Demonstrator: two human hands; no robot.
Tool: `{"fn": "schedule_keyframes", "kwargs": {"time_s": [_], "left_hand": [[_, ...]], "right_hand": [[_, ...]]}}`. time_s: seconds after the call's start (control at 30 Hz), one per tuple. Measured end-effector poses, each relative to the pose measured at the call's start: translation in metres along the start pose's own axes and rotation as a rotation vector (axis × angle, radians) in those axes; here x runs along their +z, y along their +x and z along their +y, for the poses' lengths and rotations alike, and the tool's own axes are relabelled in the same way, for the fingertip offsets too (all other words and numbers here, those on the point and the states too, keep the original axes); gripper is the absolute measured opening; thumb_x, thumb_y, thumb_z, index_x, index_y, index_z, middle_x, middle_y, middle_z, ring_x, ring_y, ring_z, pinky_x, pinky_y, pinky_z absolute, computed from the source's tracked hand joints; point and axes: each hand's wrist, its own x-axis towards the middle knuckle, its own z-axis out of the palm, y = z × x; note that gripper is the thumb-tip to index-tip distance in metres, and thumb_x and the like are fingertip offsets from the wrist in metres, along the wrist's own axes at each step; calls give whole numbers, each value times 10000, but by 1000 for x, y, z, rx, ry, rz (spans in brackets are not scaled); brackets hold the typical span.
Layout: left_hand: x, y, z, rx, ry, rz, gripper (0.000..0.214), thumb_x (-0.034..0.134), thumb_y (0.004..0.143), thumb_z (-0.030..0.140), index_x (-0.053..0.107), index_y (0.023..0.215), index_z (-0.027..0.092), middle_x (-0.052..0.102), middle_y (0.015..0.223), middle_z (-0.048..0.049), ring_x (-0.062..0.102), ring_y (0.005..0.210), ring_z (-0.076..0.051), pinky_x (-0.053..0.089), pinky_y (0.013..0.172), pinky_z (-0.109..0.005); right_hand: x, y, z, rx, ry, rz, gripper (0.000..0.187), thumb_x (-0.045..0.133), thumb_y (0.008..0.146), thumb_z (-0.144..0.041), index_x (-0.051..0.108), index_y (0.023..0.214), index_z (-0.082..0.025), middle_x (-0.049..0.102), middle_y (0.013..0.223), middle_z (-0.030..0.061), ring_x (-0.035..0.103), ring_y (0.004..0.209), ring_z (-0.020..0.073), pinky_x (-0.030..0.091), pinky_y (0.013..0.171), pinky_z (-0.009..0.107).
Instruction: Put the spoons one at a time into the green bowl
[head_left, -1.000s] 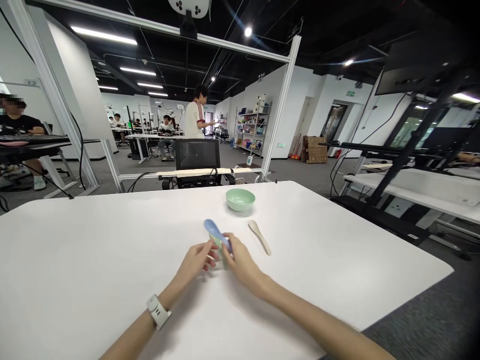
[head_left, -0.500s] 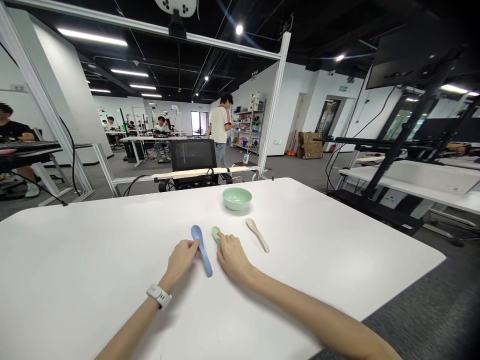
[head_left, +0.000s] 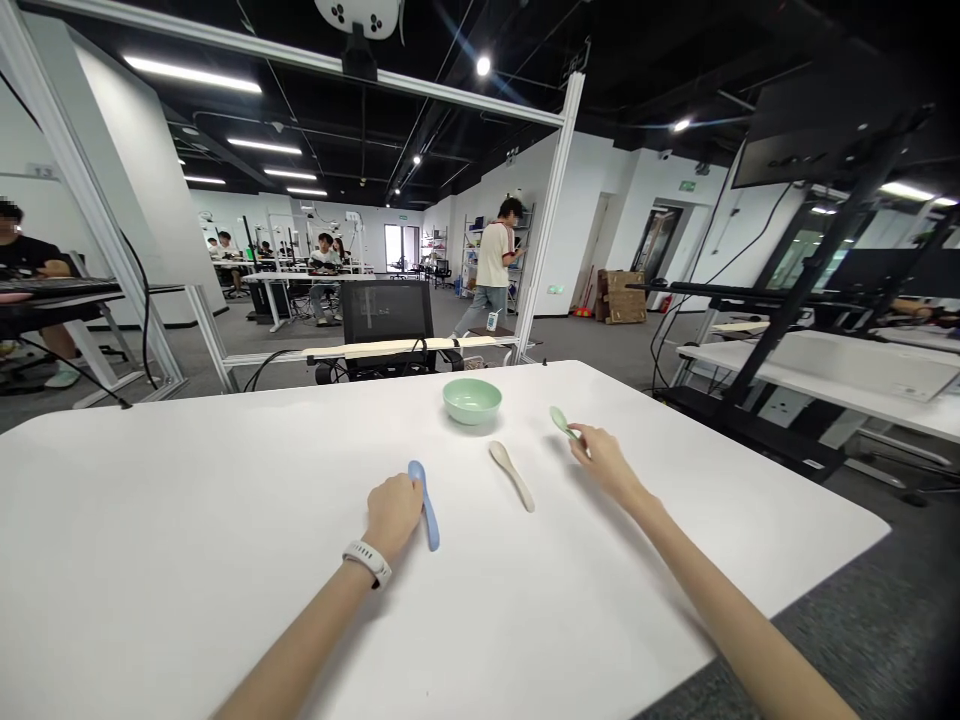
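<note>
I am in a big room with a black ceiling and long bright lights. Past my smooth white table (head_left: 225, 480) there is a silver metal frame (head_left: 553, 205), and behind it a black chair with a mesh back (head_left: 388, 310). A person in a cream top with striped sleeves (head_left: 495, 258) is near some shelves.

My left hand (head_left: 393, 515) is at the long, smooth blue spoon (head_left: 430, 522). It touches the spoon near its neck, but my fingers are tucked under, so I can't tell if they are squeezing it. The round end of that spoon points away from me and the handle comes toward me. I have a pale grey band (head_left: 368, 563) on my left wrist.

My right hand (head_left: 606, 462) is further out, over on the right. Its thumb and fingers are pinched around the handle of a small, light green spoon (head_left: 559, 419), with the round end poking out past them.

Between my two hands, a cream-coloured spoon (head_left: 513, 477) lies slanted on the table, touching neither hand. A round, shiny, light green bowl (head_left: 472, 412) sits upright just beyond it, near the far edge.
</note>
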Motion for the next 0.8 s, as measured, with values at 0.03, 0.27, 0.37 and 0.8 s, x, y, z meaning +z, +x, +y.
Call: {"fn": "schedule_keyframes", "kwargs": {"time_s": [0.03, 0.27, 0.37, 0.8], "left_hand": [[1, -1, 1, -2, 31, 13, 474, 311, 991, 317, 737, 841, 172, 834, 993, -195, 762, 958, -272, 463, 826, -366], [11, 1, 9, 13, 191, 43, 467, 289, 1008, 216, 747, 1014, 123, 816, 1092, -235, 755, 1049, -297, 479, 862, -383], [11, 3, 11, 30, 227, 27, 460, 286, 1001, 167, 738, 1046, 100, 803, 1123, -257, 753, 1076, -314, 489, 862, -400], [14, 4, 11, 10, 250, 37, 523, 229, 1049, 254, 736, 1078, 130, 819, 1142, -206, 760, 1069, -271, 517, 853, -367]], "right_hand": [[1, -1, 13, 18, -23, -13, 406, 455, 973, -285, 683, 1263, -114, 747, 922, 141, 660, 903, 299, 480, 866, 391], [22, -8, 55, 111, -74, -71, 430, 499, 956, -268, 678, 1306, -93, 755, 943, 146, 684, 928, 301, 502, 904, 393], [26, -8, 57, 98, -75, -73, 427, 482, 976, -289, 698, 1292, -99, 753, 989, 166, 680, 973, 308, 499, 942, 401], [37, -6, 75, 53, -51, -31, 456, 467, 988, -387, 778, 1225, -152, 745, 967, 156, 678, 956, 313, 506, 910, 380]]}}
